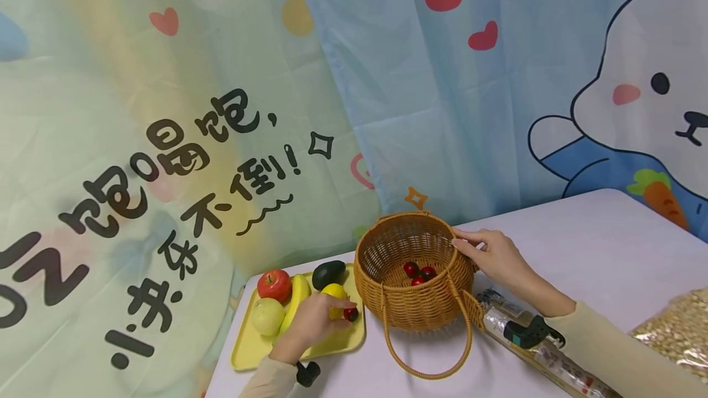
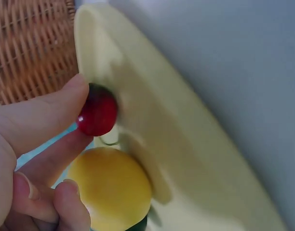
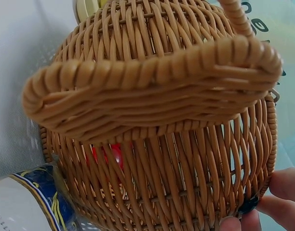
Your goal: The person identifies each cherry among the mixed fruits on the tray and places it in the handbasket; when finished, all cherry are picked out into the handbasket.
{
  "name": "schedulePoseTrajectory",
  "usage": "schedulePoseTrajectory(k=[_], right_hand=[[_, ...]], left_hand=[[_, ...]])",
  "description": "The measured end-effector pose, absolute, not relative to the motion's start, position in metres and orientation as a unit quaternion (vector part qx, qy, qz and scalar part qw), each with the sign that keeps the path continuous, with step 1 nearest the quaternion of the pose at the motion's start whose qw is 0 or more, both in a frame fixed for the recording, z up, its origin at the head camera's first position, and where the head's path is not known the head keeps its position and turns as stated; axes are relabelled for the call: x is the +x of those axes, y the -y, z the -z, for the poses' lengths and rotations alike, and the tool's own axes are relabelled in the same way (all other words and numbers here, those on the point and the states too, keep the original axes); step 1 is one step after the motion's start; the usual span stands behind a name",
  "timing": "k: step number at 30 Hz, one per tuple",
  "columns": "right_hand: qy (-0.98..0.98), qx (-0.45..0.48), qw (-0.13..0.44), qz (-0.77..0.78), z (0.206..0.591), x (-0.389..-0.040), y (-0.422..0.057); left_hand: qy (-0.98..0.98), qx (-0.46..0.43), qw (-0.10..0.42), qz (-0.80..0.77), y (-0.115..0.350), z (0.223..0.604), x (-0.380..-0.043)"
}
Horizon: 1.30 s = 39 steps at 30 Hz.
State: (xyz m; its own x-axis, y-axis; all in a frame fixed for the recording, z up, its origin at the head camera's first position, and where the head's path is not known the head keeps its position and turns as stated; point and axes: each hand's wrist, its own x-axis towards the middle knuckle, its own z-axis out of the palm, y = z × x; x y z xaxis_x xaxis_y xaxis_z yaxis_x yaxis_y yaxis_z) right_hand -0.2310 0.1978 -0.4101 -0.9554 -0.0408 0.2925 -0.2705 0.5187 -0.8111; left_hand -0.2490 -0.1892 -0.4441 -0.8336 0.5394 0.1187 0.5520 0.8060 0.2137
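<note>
Between thumb and forefinger, my left hand (image 1: 316, 323) pinches a dark red cherry (image 2: 98, 110) over the right side of the yellow tray (image 1: 243, 352). A yellow lemon-like fruit (image 2: 111, 187) lies right by those fingers. My right hand (image 1: 498, 257) holds the rim of a brown wicker basket (image 1: 415, 312) at its right side, thumb on the edge. Inside the basket sit three red cherries (image 1: 411, 269). The basket's looped handle (image 1: 428, 376) hangs down at the front, and its wicker flap (image 3: 152, 101) fills much of the right wrist view.
Also on the tray are a red apple (image 1: 274, 285), a pale green round fruit (image 1: 268, 317), a banana (image 1: 298, 296) and a dark avocado (image 1: 329, 274). Long clear-wrapped packages (image 1: 553, 358) lie under my right forearm. A bag of grains (image 1: 677, 330) stands at the right edge.
</note>
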Motion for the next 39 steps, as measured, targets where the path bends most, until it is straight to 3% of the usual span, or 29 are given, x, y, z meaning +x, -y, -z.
schedulePoseTrajectory(k=[29, 39], right_hand=[[0.865, 0.1, 0.125, -0.476, 0.41, -0.231, -0.196], [0.869, 0.094, 0.12, -0.471, 0.41, -0.231, -0.198]], left_hand=[[0.953, -0.277, 0.064, 0.108, 0.187, 0.457, -0.243], [0.943, -0.287, 0.073, 0.151, 0.192, 0.433, -0.232]])
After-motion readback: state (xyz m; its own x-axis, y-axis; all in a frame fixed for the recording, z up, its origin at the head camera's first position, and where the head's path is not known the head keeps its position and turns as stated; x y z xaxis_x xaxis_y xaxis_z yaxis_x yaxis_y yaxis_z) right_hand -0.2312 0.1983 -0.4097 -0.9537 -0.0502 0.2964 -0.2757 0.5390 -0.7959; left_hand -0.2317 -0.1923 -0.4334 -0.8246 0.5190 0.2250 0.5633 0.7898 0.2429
